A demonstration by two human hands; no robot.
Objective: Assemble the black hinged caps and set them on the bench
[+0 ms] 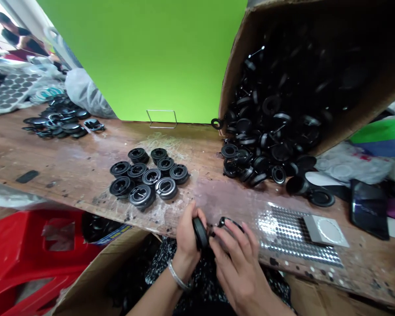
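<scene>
My left hand (186,239) is closed round a black round cap-like part (200,233), held on edge at the near rim of the wooden bench (85,153). My right hand (237,259) meets it from the right, fingers curled over a small black ring piece (228,220). The two parts are touching or nearly so between my hands. Beyond my left hand, several finished black round parts (148,177) with metal rings lie grouped on the bench.
A tipped cardboard box (319,70) at the right spills many black parts (263,153). A perforated metal sheet (296,237), a dark phone (368,208), plastic bags, a red crate (29,254) and an open carton lie around. A green board stands behind. Another person is far left.
</scene>
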